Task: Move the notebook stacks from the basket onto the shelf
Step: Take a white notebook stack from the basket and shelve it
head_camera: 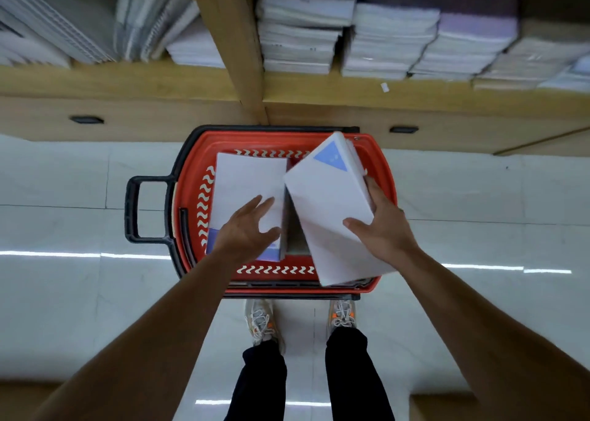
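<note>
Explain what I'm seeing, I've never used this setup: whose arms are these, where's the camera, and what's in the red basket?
No machine here: one camera worn on a person's head looks down at their two bare hands. The right hand grips a tilted notebook stack across the red basket, which stands on the tiled floor. The left hand, fingers straight, is over a second stack lying flat in the basket. Ahead is the wooden shelf, already holding notebooks.
</note>
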Available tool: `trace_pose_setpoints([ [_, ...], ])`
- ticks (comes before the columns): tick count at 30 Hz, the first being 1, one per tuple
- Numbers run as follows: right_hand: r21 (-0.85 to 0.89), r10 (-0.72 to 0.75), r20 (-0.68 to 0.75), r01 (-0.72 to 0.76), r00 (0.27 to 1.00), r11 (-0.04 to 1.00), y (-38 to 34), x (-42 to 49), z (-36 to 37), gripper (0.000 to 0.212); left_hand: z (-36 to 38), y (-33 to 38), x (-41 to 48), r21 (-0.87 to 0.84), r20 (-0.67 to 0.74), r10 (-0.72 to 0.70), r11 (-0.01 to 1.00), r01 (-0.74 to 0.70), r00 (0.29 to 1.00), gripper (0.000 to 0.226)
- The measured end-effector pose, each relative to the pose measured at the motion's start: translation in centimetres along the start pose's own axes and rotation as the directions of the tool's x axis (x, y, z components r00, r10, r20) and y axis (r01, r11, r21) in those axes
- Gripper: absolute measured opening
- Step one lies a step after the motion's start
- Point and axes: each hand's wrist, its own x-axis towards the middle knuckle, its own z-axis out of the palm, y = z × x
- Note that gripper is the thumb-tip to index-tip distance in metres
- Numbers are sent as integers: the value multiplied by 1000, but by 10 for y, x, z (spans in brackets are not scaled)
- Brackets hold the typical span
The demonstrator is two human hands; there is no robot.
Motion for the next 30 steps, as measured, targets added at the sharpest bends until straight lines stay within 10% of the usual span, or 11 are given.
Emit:
trace_pose_setpoints([
  [15, 26, -250, 297, 254, 922, 967, -134, -36, -17, 96, -124, -20, -102, -294, -214, -179, 949, 111, 960, 87],
  [30, -163, -225, 390, 308, 893, 937, -68, 119, 97, 90, -36, -80, 16, -54, -272, -85, 996, 73, 959, 90],
])
